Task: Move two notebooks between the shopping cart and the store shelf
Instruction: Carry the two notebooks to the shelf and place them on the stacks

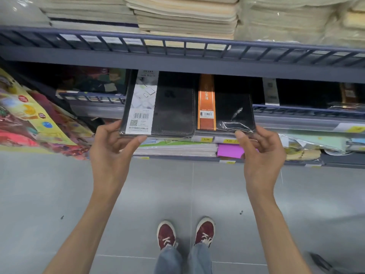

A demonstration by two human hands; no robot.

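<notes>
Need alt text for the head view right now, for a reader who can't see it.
Two hands each hold a black notebook at a store shelf's edge: the left hand grips the white-banded notebook, the right hand the orange-banded notebook.

**Shelving and floor, head view**

I saw a dark grey store shelf (pixel 177 62) with a railed front edge. Its top tier carried stacks of cream paper goods (pixel 185 16). On the tier below, two black notebooks (pixel 173 111) lay side by side at the front lip, one with a white band, one with an orange band. The lowest tier held flat paper pads (pixel 177 149) and a purple pack (pixel 230 150). Grey tiled floor (pixel 49 190) beneath; red shoes (pixel 166 234) stood on it.
</notes>
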